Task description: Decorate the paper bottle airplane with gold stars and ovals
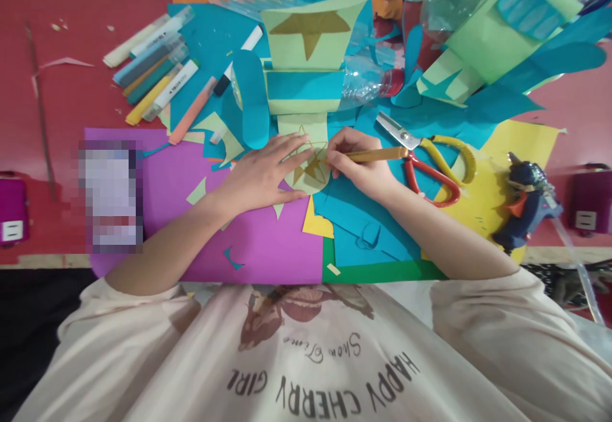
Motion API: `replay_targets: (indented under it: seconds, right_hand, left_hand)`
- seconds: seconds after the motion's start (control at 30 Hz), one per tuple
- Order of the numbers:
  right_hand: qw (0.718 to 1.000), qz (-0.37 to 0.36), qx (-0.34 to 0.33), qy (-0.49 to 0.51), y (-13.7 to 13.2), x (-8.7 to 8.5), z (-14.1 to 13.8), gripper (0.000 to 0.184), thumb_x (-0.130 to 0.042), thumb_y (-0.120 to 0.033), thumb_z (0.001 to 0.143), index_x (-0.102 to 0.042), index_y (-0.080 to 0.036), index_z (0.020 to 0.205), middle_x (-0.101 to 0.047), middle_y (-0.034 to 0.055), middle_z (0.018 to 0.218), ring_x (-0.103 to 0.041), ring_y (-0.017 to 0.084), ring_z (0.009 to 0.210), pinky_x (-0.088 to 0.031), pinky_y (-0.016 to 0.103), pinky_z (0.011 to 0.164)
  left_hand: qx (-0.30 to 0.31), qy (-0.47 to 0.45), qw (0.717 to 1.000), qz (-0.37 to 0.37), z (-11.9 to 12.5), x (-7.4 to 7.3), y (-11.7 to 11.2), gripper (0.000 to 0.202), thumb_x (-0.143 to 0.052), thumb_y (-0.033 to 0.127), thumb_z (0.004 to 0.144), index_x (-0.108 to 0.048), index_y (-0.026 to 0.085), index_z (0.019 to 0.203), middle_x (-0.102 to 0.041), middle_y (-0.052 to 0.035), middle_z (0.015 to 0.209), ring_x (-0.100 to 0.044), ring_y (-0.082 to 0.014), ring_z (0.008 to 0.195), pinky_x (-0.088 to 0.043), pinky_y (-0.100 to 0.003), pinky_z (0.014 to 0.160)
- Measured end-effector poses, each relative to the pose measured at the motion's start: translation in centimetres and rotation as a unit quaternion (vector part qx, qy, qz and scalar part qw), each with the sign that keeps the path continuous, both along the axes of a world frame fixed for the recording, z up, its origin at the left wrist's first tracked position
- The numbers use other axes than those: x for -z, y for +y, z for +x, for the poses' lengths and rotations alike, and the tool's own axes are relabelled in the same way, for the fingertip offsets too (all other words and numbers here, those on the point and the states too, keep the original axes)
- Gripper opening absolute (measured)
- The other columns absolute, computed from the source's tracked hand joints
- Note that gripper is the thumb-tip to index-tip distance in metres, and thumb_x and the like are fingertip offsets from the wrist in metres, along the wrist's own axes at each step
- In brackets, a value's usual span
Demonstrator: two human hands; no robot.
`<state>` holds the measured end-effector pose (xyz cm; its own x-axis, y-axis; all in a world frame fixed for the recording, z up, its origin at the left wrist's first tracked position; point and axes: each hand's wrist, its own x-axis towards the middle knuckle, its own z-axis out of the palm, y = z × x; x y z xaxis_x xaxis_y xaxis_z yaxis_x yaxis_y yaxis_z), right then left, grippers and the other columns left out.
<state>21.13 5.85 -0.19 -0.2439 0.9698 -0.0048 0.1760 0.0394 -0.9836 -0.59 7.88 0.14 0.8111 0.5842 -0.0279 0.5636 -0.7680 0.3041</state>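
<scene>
My right hand (358, 162) grips a brown marker (377, 154), its tip resting at a star outline (313, 170) that is partly coloured brown. The star lies on the rounded end of a pale green paper piece (303, 123). Flat on that paper, fingers spread, my left hand (265, 176) presses its left side. Above it, the pale green piece joins a blue-banded paper form (306, 85) with a brown star (310, 30) on its upper flap. A clear plastic bottle (363, 81) with a red cap shows behind the form.
Scissors (421, 154) with red and yellow handles lie to the right, and a blue glue gun (528, 208) beyond them. Several markers (157, 65) are at upper left. A blurred-out phone-like object (111, 196) lies left. A second paper-covered bottle (507, 39) stands at upper right.
</scene>
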Motion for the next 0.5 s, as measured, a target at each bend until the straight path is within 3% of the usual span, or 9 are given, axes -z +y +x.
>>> replay_targets:
  seconds: [0.1,0.23,0.5]
  right_hand:
    - [1.000,0.004,-0.008,-0.009,0.08,-0.06,-0.02,0.029,-0.067,-0.043,0.080,-0.053,-0.020,0.070,-0.054,-0.0029,0.058,-0.050,0.009,0.051,-0.039,0.025,0.049]
    - [1.000,-0.002,-0.004,0.011,0.06,-0.03,-0.12,0.028,-0.067,-0.041,0.080,-0.052,-0.019,0.070,-0.053,-0.0041,0.057,-0.049,0.008,0.047,-0.038,0.024,0.047]
    - [0.999,0.001,0.031,-0.037,-0.02,0.03,-0.30,0.037,-0.067,-0.042,0.080,-0.045,-0.021,0.059,-0.051,-0.0041,0.048,-0.046,0.008,0.043,-0.034,0.026,0.046]
  left_hand:
    - [0.007,0.003,1.000,-0.016,0.04,0.13,-0.05,0.070,-0.058,0.049,0.093,-0.033,0.016,0.149,-0.038,-0.0179,0.154,-0.032,-0.0334,0.145,-0.038,-0.052,0.112]
    - [0.006,0.013,1.000,-0.017,0.15,0.00,-0.15,0.072,-0.059,0.049,0.093,-0.032,0.013,0.149,-0.036,-0.0196,0.155,-0.030,-0.0338,0.146,-0.035,-0.053,0.115]
    - [-0.012,0.026,0.999,-0.026,0.26,-0.24,-0.05,0.059,-0.047,0.039,0.099,-0.030,0.013,0.149,-0.039,-0.0171,0.154,-0.033,-0.0294,0.145,-0.037,-0.049,0.114]
